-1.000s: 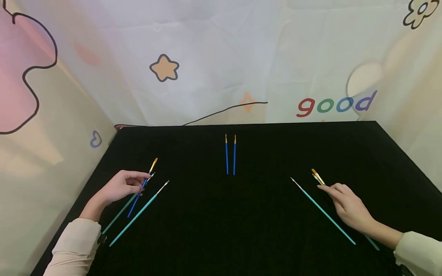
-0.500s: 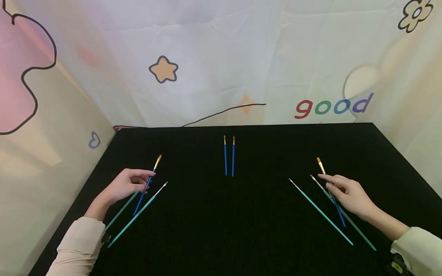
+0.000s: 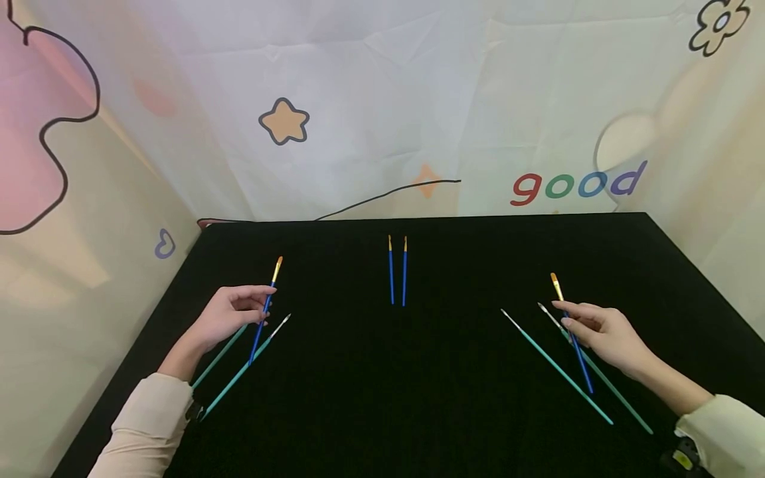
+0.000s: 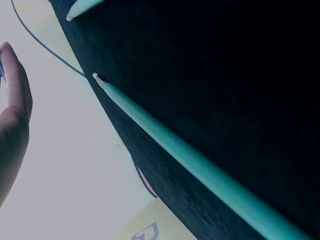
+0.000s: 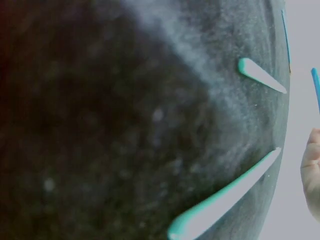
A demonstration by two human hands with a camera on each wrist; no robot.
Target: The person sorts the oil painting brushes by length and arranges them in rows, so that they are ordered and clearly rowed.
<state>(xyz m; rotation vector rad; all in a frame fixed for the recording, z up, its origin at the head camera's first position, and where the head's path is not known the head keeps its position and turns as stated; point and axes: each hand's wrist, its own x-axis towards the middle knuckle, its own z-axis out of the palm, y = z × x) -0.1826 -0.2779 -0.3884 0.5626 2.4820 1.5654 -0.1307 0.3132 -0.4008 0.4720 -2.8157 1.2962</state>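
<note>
In the head view my left hand point(image 3: 230, 317) pinches a blue paintbrush point(image 3: 259, 335) between thumb and fingers, its orange bristles pointing away from me. Two teal paintbrushes lie by it: one point(image 3: 224, 394) crosses behind the blue handle, the other point(image 3: 218, 362) is partly hidden by the hand. On the right, my right hand point(image 3: 609, 338) pinches another blue paintbrush point(image 3: 582, 366), bristles up and away. Beneath it lies a teal paintbrush point(image 3: 621, 398), with a second teal paintbrush point(image 3: 558, 368) to its left. The left wrist view shows part of the left hand point(image 4: 15, 105); the right wrist view, the right hand point(image 5: 312, 170).
Two blue paintbrushes point(image 3: 391, 275) lie side by side near the far edge of the black table point(image 3: 394, 392). A printed cloth backdrop point(image 3: 382, 99) rises behind the table and along both sides.
Both blue paintbrushes have come up off the teal ones in my hands. The left hand has moved right and away from me; the right hand rose earlier and has since barely moved.
</note>
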